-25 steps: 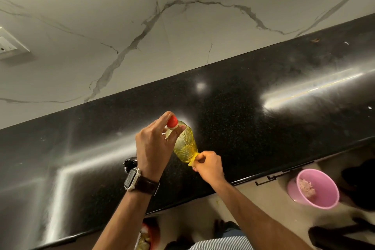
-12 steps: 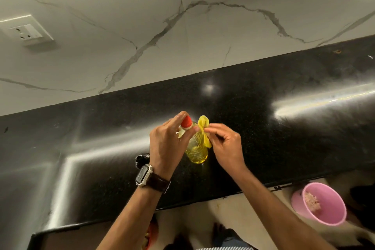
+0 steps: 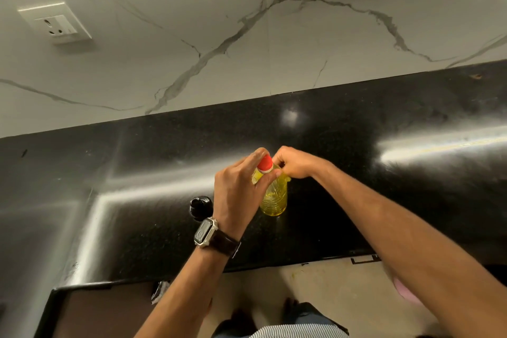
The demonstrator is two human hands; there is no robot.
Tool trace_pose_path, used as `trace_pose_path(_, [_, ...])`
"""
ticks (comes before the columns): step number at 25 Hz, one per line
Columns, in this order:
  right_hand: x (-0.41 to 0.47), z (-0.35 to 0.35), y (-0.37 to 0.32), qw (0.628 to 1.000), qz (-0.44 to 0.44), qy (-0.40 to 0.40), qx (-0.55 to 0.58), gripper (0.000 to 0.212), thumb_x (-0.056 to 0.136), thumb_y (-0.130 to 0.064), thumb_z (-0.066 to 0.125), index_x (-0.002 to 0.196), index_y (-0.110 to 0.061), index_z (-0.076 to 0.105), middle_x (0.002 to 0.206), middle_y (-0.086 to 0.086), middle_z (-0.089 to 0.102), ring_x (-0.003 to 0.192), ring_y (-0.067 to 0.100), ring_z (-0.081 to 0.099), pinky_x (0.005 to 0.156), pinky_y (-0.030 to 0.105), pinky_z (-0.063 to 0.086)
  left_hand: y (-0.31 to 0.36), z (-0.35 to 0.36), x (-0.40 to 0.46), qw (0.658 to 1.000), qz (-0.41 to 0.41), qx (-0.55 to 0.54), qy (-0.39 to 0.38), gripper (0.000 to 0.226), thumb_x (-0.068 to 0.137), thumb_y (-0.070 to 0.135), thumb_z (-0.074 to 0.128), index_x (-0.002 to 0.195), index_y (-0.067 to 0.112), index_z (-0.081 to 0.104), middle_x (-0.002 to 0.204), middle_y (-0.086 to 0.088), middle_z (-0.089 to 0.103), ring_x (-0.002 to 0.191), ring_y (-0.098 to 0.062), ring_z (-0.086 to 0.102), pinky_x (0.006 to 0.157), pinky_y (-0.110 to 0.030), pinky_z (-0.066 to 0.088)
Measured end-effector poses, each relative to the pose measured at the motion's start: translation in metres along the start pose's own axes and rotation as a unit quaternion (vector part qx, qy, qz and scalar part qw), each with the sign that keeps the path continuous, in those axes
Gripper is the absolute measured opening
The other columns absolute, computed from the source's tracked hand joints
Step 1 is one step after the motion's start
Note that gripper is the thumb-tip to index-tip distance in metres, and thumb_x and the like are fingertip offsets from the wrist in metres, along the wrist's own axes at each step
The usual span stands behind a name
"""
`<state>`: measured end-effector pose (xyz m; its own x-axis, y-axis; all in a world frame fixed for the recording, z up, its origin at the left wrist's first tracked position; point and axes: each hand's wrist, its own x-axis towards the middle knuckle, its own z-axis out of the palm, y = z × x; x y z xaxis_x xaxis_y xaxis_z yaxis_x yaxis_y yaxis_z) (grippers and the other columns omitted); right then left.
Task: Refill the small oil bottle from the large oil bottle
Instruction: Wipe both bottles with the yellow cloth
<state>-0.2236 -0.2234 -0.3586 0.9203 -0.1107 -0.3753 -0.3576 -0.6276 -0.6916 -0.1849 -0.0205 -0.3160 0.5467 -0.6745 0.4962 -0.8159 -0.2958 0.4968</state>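
Observation:
A clear oil bottle [image 3: 274, 197] full of yellow oil stands on the black counter [image 3: 384, 200], near its front edge. Its red cap [image 3: 265, 164] is on. My left hand [image 3: 237, 189], with a watch on the wrist, grips the bottle's neck just under the cap. My right hand [image 3: 293, 163] is curled on the far side of the neck, pinching the bottle's yellow handle strap, of which only a small bit shows. A small dark rounded object [image 3: 199, 207] sits on the counter just left of my left wrist; I cannot tell what it is.
A white marble wall rises behind the counter, with a wall socket [image 3: 55, 23] at the upper left. The counter's front edge runs below my forearms, above a beige floor. A pink bowl [image 3: 406, 293] on the floor is mostly hidden by my right forearm.
My right hand carried the yellow strap from low on the bottle's side up to its neck and over to the far side. My left hand kept its grip under the cap.

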Motion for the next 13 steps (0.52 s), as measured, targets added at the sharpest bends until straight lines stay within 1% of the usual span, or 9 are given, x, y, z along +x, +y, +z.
trace_pose_path(1, [0.0, 0.011, 0.012, 1.0, 0.019, 0.016, 0.013, 0.049, 0.083, -0.002, 0.074, 0.049, -0.036, 0.069, 0.058, -0.006, 0.067, 0.059, 0.005, 0.063, 0.06, 0.027, 0.052, 0.001, 0.0, 0.001, 1.0, 0.0, 0.002, 0.001, 0.039, 0.086, 0.044, 0.079, 0.115, 0.018, 0.071, 0.093, 0.006, 0.074, 0.074, -0.01, 0.067, 0.061, -0.036, 0.059])
trace_pose_path(3, [-0.004, 0.039, 0.034, 0.995, 0.049, 0.085, 0.018, 0.039, 0.082, -0.004, 0.073, 0.054, -0.031, 0.072, 0.06, -0.002, 0.069, 0.061, 0.013, 0.067, 0.062, 0.033, 0.055, 0.002, -0.001, 0.002, 1.0, -0.004, 0.002, 0.006, 0.04, 0.086, 0.044, 0.078, 0.116, 0.018, 0.072, 0.093, 0.005, 0.075, 0.074, -0.01, 0.067, 0.061, -0.035, 0.06])
trace_pose_path(5, [-0.013, 0.071, 0.048, 0.983, 0.084, 0.166, -0.005, 0.017, 0.084, -0.012, 0.07, 0.071, -0.021, 0.076, 0.07, 0.002, 0.072, 0.067, 0.019, 0.068, 0.066, 0.037, 0.056, 0.001, 0.0, 0.002, 1.0, -0.01, 0.002, 0.009, 0.039, 0.086, 0.042, 0.08, 0.115, 0.018, 0.071, 0.093, 0.005, 0.075, 0.072, -0.011, 0.067, 0.06, -0.035, 0.061])
trace_pose_path(6, [-0.021, 0.09, 0.051, 0.973, 0.113, 0.203, -0.005, 0.011, 0.086, -0.016, 0.068, 0.08, -0.021, 0.077, 0.077, 0.001, 0.074, 0.071, 0.02, 0.068, 0.069, 0.037, 0.056, 0.0, 0.0, 0.001, 1.0, -0.01, 0.002, 0.009, 0.038, 0.086, 0.04, 0.082, 0.115, 0.018, 0.071, 0.093, 0.005, 0.074, 0.071, -0.011, 0.067, 0.06, -0.036, 0.06])
trace_pose_path(8, [-0.038, 0.124, 0.051, 0.951, 0.159, 0.266, 0.012, 0.012, 0.089, -0.018, 0.067, 0.092, -0.021, 0.078, 0.088, 0.002, 0.076, 0.081, 0.023, 0.07, 0.076, 0.038, 0.057, 0.0, 0.003, 0.002, 1.0, -0.005, 0.004, 0.007, 0.036, 0.086, 0.038, 0.083, 0.113, 0.018, 0.071, 0.091, 0.006, 0.074, 0.07, -0.012, 0.066, 0.059, -0.036, 0.059])
trace_pose_path(10, [-0.052, 0.15, 0.044, 0.933, 0.174, 0.311, 0.042, 0.008, 0.091, -0.018, 0.071, 0.094, -0.019, 0.077, 0.089, 0.0, 0.076, 0.084, 0.022, 0.072, 0.077, 0.038, 0.056, 0.001, 0.004, 0.006, 1.0, 0.001, 0.008, 0.005, 0.035, 0.086, 0.038, 0.083, 0.112, 0.019, 0.071, 0.089, 0.007, 0.073, 0.069, -0.011, 0.065, 0.059, -0.037, 0.059])
trace_pose_path(11, [-0.057, 0.16, 0.041, 0.926, 0.175, 0.326, 0.077, 0.003, 0.09, -0.02, 0.074, 0.092, -0.02, 0.077, 0.087, -0.002, 0.076, 0.082, 0.019, 0.072, 0.075, 0.035, 0.055, 0.001, 0.004, 0.007, 1.0, 0.005, 0.009, 0.005, 0.034, 0.086, 0.038, 0.083, 0.111, 0.019, 0.071, 0.089, 0.007, 0.073, 0.069, -0.011, 0.065, 0.059, -0.037, 0.059])
trace_pose_path(13, [-0.062, 0.17, 0.032, 0.903, 0.181, 0.353, 0.168, 0.008, 0.086, -0.027, 0.081, 0.088, -0.021, 0.077, 0.081, -0.007, 0.075, 0.076, 0.013, 0.07, 0.072, 0.032, 0.054, 0.0, 0.004, 0.008, 1.0, 0.014, 0.016, 0.006, 0.034, 0.085, 0.037, 0.083, 0.111, 0.018, 0.072, 0.088, 0.006, 0.073, 0.069, -0.01, 0.065, 0.06, -0.036, 0.059])
